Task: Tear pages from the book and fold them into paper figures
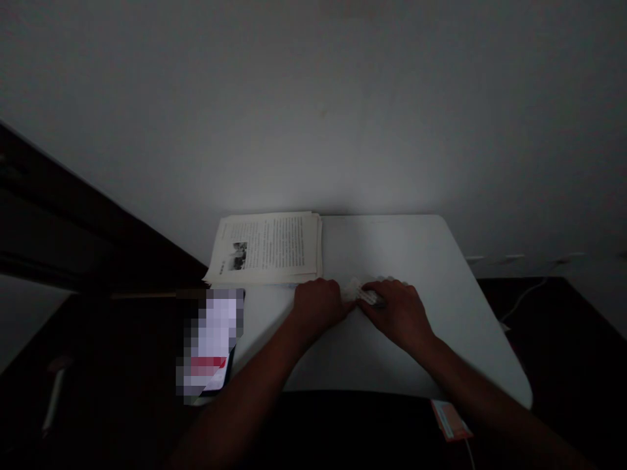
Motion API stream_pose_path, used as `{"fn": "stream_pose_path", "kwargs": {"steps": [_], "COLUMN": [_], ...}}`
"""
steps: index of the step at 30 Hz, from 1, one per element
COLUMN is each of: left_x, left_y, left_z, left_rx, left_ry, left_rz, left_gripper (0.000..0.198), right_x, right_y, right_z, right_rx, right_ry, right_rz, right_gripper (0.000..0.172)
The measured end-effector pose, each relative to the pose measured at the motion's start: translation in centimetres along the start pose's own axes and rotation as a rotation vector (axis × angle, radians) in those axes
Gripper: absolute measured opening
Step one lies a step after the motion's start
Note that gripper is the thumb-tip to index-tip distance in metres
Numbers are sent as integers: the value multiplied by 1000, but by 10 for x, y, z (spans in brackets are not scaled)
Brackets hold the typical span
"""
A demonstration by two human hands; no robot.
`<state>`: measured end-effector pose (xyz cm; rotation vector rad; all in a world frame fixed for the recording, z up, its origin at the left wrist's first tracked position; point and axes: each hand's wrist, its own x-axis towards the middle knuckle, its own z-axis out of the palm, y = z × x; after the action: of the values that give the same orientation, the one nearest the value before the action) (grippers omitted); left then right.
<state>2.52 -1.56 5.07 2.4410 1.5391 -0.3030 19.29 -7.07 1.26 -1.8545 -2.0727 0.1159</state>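
Observation:
Over the middle of the white table point(337, 359), my two hands meet at a small, crumpled piece of whitish paper point(365, 295) with what look like printed lines. My right hand point(399, 307) is closed on its right end, thumb and fingers pinched together. From the left, my left hand point(318, 303) is curled closed with its thumb against the paper's left end. Much of the paper is covered by my fingers, and dim light blurs its details.
A stack of printed sheets point(269, 248) lies at the table's back left. A lit phone point(220, 333), partly pixelated, lies at the left edge. An orange-and-white packet-like thing point(450, 420) shows below the front edge, near a thin white cable point(470, 454). The wall point(343, 117) rises behind.

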Motion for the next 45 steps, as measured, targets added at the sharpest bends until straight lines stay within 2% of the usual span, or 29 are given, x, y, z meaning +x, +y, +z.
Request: {"fn": "stream_pose_path", "kwargs": {"steps": [7,16,24,27,30,35,40,45], "left_x": [-7,-11,-9,-14,-17,-10,-4,-6], "left_y": [-17,-24,-32,-28,-14,10,14,15], "left_z": [-2,2,6,5,5,20,36,38], "left_rx": [-29,-87,-189,-189,-204,-344,-277,-250], "left_ry": [-14,-3,-15,32,124,263,275,278], "left_rz": [-30,-4,19,6,-3,214,259,264], "left_gripper": [43,25,20,19,20,17,29,30], "right_x": [0,0,0,0,0,1,-1,-2], "right_y": [0,2,0,0,0,0,3,2], "right_z": [-1,2,0,0,1,1,-1,-2], "right_rx": [1,14,13,12,9,9,51,29], "right_ry": [-7,15,-4,6,5,-29,-67,-86], "right_rz": [16,1,19,17,22,43,34,43], "right_gripper": [27,28,29,28,28,28,27,28]}}
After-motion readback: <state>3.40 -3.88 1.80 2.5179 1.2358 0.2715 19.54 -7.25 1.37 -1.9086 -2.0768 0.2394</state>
